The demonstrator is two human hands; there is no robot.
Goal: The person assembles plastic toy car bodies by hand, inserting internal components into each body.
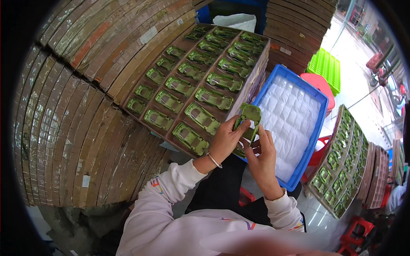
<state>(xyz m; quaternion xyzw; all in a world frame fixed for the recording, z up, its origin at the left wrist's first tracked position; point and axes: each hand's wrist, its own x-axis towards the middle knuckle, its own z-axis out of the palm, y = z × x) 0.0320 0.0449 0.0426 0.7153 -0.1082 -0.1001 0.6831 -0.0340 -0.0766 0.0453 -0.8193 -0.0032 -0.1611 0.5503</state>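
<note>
Between my two hands is a green toy car body (250,113), held up over the gap between a brown tray and a blue crate. My left hand (227,138) grips its left side, thumb laid across the middle opening. The fingers of my right hand (263,157) close on its lower end. To the left, the brown cardboard tray (171,136) carries rows of similar green car bodies (191,138), split into columns by dividers. On the right, the blue plastic crate (294,179) holds white wrapped pieces (287,123) packed in rows.
Tall stacks of brown trays (64,141) rise on the left, with another stack (294,30) at the back. A further tray of green parts (340,162) stands at the right. Red stools (356,230) and a bright green crate (324,68) are on the floor.
</note>
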